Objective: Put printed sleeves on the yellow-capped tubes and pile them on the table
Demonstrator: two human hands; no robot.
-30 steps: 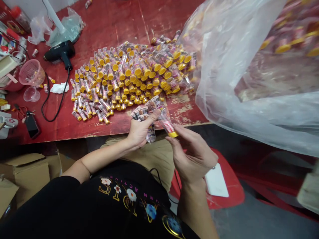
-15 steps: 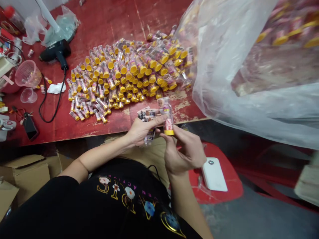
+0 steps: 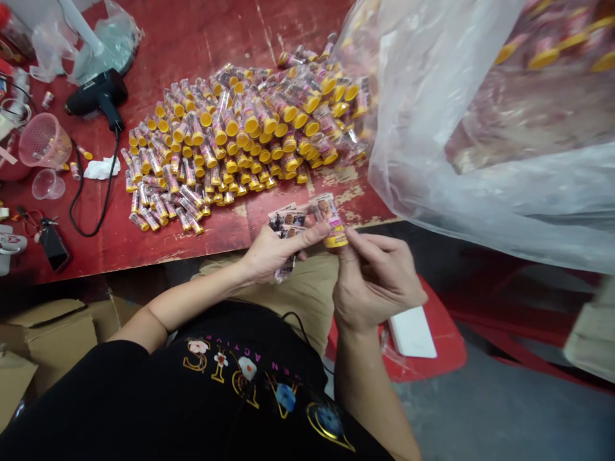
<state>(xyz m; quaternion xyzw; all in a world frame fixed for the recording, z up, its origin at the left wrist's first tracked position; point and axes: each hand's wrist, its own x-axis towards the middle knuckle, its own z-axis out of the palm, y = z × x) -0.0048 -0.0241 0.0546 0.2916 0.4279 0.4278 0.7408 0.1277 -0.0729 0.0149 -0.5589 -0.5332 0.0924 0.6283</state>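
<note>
My left hand (image 3: 266,254) is closed on a bunch of flat printed sleeves (image 3: 287,221), which stick out above and below its fingers. Its thumb also presses on a small printed tube (image 3: 329,216) with a yellow bottom end. At the tube's lower right, my right hand (image 3: 377,278) pinches it near the yellow end with thumb and fingers. The tube is held slightly tilted, over the front edge of the red table (image 3: 221,237). Just beyond lies a big pile of similar yellow-capped tubes (image 3: 240,137).
A large clear plastic bag (image 3: 408,128) with more tubes stands on the right. To the left lie a black heat gun (image 3: 100,96) with its cord, a pink basket (image 3: 45,142) and a phone (image 3: 54,246). A red stool (image 3: 444,333) bears a white device (image 3: 414,333).
My right hand has moved a little right and up on the tube. The tube has turned, so a different printed side faces me. My left hand keeps its sleeves.
</note>
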